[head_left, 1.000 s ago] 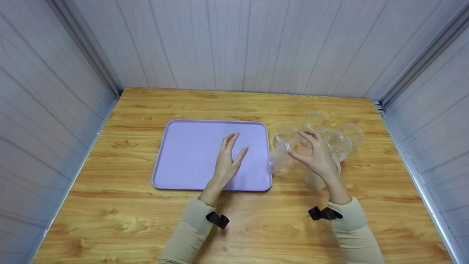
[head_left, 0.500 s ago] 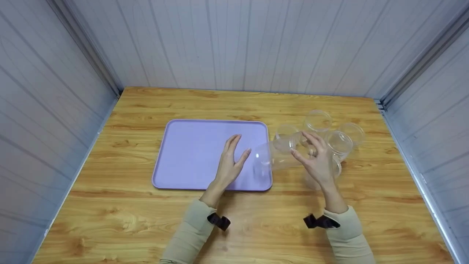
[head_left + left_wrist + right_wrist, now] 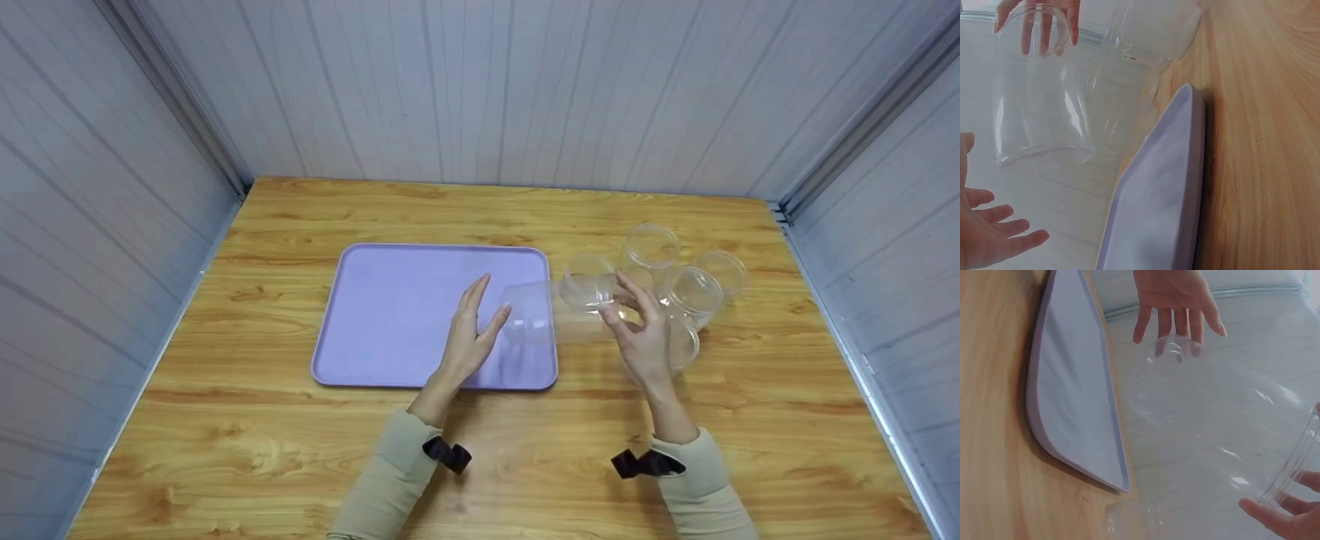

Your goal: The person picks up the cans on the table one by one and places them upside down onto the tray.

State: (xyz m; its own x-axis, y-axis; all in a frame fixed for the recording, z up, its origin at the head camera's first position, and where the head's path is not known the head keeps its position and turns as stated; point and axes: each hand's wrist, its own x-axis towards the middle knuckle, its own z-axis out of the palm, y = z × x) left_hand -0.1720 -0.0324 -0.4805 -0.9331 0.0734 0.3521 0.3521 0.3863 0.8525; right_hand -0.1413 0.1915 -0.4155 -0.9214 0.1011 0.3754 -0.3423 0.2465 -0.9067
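A clear plastic jar (image 3: 534,319) lies sideways in the air, overlapping the right edge of the lilac tray (image 3: 397,315) in the head view. My right hand (image 3: 643,334) grips it by the ringed rim, thumb on the near side and fingers on the far side. Its rounded base points left, toward my left hand (image 3: 466,341), which is held over the tray with fingers extended and thumb apart. In the left wrist view a gap shows between the jar (image 3: 1041,112) and the left hand (image 3: 994,236). The right wrist view shows the rim between the right hand's fingers (image 3: 1275,520).
Several more clear jars stand in a group on the right of the wooden table (image 3: 525,465), among them a far jar (image 3: 651,247), a right-hand jar (image 3: 695,291) and a near jar (image 3: 684,345) partly behind the right hand. Panelled walls (image 3: 480,90) enclose the back and sides.
The held jar has swung from a downward tilt to nearly level, its base moving left over the tray. My right hand has shifted slightly left; the left hand has hardly moved.
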